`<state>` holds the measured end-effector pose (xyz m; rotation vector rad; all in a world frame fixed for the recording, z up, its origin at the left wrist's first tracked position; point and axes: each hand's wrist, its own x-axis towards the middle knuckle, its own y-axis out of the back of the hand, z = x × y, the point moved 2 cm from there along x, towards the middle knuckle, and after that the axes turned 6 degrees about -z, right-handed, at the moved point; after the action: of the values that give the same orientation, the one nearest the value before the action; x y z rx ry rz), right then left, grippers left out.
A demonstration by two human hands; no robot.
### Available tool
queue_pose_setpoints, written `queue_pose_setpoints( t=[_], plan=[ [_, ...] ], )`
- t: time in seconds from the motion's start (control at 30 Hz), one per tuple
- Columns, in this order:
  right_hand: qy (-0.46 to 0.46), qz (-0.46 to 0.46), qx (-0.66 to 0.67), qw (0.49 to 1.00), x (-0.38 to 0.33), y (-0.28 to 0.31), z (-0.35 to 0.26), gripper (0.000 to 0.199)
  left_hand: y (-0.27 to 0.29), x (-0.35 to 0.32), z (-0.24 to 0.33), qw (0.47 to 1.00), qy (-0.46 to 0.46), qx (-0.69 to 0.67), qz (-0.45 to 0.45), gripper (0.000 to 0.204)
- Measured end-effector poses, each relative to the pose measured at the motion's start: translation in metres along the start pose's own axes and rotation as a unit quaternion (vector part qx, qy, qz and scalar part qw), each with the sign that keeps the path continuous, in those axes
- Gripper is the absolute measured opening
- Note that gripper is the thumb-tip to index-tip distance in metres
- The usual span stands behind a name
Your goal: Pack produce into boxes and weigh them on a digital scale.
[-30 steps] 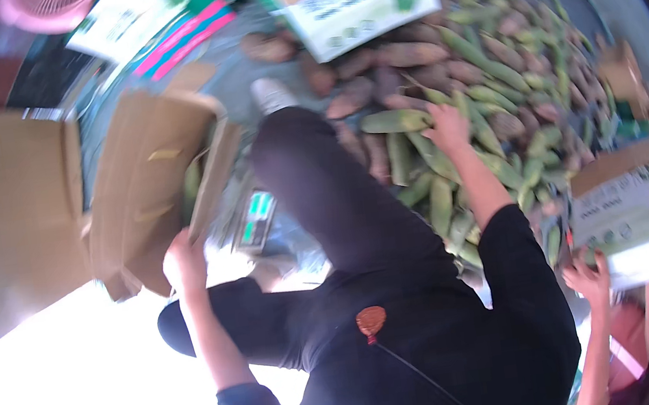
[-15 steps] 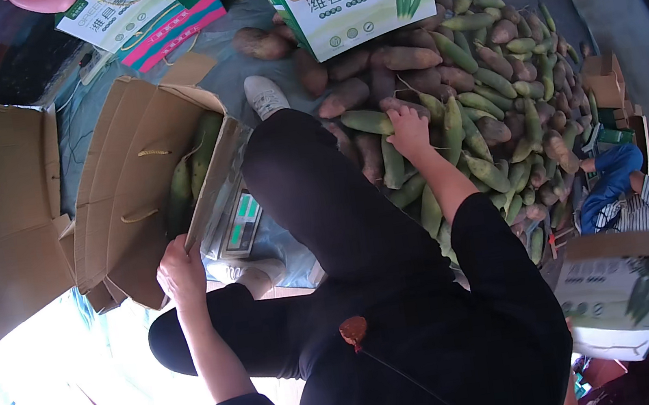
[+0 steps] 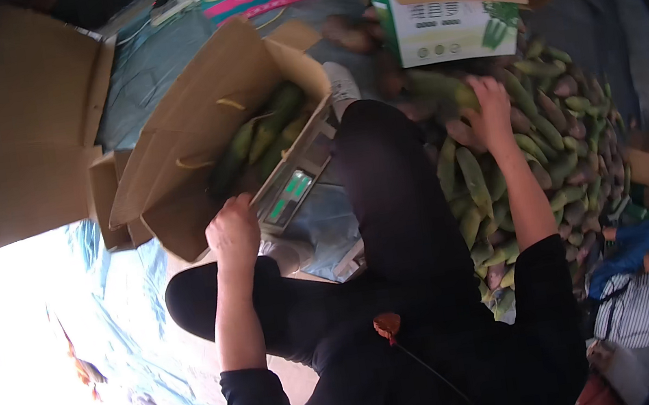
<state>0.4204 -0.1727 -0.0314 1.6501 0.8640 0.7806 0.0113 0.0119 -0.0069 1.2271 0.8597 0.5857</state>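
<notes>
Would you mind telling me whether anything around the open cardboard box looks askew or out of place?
The open cardboard box sits tilted on a weighing scale, leaning to one side, with the left hand at its lower edge. The corn cobs inside have slid to its low side. Nothing looks spilled or damaged.

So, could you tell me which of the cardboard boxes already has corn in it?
The open brown box on the scale, steadied by the left hand, holds green ears. The white-and-green printed box beyond the right hand shows none.
</notes>
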Motion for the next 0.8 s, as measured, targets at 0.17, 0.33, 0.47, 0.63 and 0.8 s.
queue_pose_setpoints(
  t=[0.17, 0.33, 0.47, 0.63, 0.8],
  plan=[
    [0.167, 0.071, 0.181, 0.967, 0.056, 0.086, -0.11, 0.048, -0.005, -0.004, -0.018, 0.998, 0.037, 0.034, -0.046, 0.016],
    [0.3, 0.031, 0.147, 0.942, 0.074, 0.063, -0.215, 0.041, 0.003, 0.007, 0.003, 1.0, 0.003, 0.002, -0.014, 0.016],
    [0.273, -0.011, 0.192, 0.943, 0.066, 0.074, -0.247, 0.05, 0.002, 0.004, -0.001, 0.999, -0.011, -0.032, 0.001, 0.017],
    [0.145, 0.091, 0.307, 0.936, 0.042, 0.072, -0.16, 0.033, 0.007, 0.0, 0.006, 0.998, -0.021, -0.056, -0.005, 0.014],
    [-0.076, 0.112, 0.239, 0.962, -0.041, -0.013, -0.023, 0.016, 0.006, 0.003, 0.005, 0.997, -0.031, -0.066, 0.011, 0.017]
  ],
)
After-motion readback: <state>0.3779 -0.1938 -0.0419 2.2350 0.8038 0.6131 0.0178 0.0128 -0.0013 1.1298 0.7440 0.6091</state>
